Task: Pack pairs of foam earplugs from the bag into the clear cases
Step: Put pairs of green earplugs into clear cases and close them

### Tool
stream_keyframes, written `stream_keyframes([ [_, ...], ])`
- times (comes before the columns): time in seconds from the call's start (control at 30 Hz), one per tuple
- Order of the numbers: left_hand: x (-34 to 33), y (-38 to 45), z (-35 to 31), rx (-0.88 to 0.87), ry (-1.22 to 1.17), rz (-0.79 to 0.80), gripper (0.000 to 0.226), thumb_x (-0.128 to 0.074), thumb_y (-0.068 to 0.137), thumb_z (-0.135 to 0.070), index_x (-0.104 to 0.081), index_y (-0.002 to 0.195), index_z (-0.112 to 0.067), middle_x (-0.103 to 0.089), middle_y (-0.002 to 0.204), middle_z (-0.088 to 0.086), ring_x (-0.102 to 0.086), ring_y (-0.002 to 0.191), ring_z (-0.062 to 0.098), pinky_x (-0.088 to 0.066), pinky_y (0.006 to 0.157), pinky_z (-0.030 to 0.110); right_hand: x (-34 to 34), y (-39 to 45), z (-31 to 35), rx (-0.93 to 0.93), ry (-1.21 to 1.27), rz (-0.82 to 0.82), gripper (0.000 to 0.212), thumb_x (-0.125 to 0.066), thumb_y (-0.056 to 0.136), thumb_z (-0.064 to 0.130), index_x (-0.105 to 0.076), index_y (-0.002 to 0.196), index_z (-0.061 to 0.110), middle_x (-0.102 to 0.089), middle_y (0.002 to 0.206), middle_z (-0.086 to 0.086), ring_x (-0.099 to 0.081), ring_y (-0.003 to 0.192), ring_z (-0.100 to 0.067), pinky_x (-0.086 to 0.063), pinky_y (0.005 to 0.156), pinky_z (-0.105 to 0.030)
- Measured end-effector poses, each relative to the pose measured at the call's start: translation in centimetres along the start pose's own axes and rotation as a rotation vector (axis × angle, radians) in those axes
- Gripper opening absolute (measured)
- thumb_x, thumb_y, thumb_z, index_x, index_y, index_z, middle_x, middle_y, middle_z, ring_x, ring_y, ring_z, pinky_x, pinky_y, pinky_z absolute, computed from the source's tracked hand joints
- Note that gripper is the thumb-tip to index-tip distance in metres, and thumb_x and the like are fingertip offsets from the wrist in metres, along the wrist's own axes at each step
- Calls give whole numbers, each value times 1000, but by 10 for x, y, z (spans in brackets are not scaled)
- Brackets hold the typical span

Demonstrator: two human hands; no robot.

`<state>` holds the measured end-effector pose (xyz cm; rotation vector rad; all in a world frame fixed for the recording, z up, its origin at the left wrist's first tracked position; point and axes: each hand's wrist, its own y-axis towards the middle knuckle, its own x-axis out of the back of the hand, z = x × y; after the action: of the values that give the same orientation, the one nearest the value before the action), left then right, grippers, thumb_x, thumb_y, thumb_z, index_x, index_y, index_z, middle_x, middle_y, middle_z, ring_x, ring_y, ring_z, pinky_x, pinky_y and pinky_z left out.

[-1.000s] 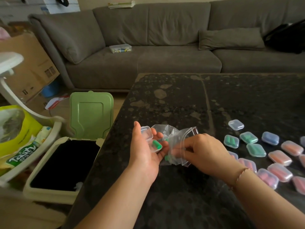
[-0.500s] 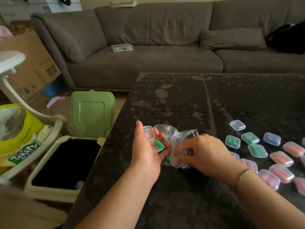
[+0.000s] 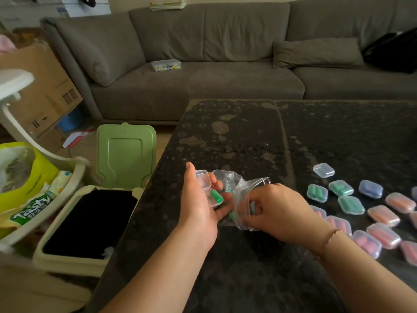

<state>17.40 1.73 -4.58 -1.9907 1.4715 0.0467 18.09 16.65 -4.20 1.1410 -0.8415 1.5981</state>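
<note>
My left hand (image 3: 198,206) cradles an open clear case (image 3: 208,190) with one green earplug (image 3: 215,197) lying in its lower half; the lid stands up by my thumb. My right hand (image 3: 277,211) has its fingers pushed inside the clear zip bag (image 3: 242,193), which rests crumpled on the dark table (image 3: 248,136) between both hands. More green earplugs show faintly through the bag. What my right fingertips pinch is hidden by the plastic.
Closed cases filled with green, blue, orange and pink earplugs (image 3: 352,205) lie in rows at the right, with one empty clear case (image 3: 323,170) behind them. A bin with a raised green lid (image 3: 125,157) stands left of the table edge. A grey sofa (image 3: 203,64) is behind.
My right hand has worked deeper into the bag, whose opening has shifted slightly. My left hand and the case have stayed where they were.
</note>
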Motion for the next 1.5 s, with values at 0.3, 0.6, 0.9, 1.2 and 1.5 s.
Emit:
stream_keyframes([
  [0.3, 0, -1, 3, -46, 91, 7, 62, -37, 95, -68, -58, 67, -17, -62, 72, 4, -62, 80, 25, -54, 94, 48, 1, -3, 5, 16, -31, 36, 26, -60, 87, 50, -69, 108, 38, -58, 86, 18, -61, 81, -7, -55, 74, -25],
  [0.6, 0, -4, 5, -85, 151, 35, 68, -38, 88, -76, -66, 94, -15, -65, 91, 8, -65, 93, 28, -49, 101, 50, -7, -1, 9, 40, -59, 26, 20, -50, 94, 46, -60, 90, 29, -45, 68, 14, -51, 63, -7, -43, 57, -17],
  [0.9, -5, -9, 8, -140, 190, 64, 71, -29, 95, -70, -55, 44, -27, -64, 91, 6, -62, 99, 26, -44, 106, 54, 0, -1, 5, -1, 90, 74, 21, -60, 90, 39, -66, 108, 30, -53, 78, 17, -58, 72, -6, -47, 62, -16],
  [1.2, -4, -8, 9, -158, 136, 51, 62, -37, 91, -73, -60, 67, -21, -65, 102, 11, -61, 109, 31, -47, 104, 52, 31, -10, -6, -39, -22, 166, 21, -52, 91, 29, -54, 71, 33, -68, 68, 15, -61, 68, -1, -53, 71, -26],
  [1.5, 2, -15, -4, -76, -186, 385, 61, -34, 98, -60, -59, 69, -12, -54, 69, 4, -45, 56, 16, -40, 58, 30, 83, -32, -13, 168, -56, -172, 7, -53, 90, 38, -56, 94, 44, -63, 76, 29, -59, 72, 5, -54, 70, -35],
])
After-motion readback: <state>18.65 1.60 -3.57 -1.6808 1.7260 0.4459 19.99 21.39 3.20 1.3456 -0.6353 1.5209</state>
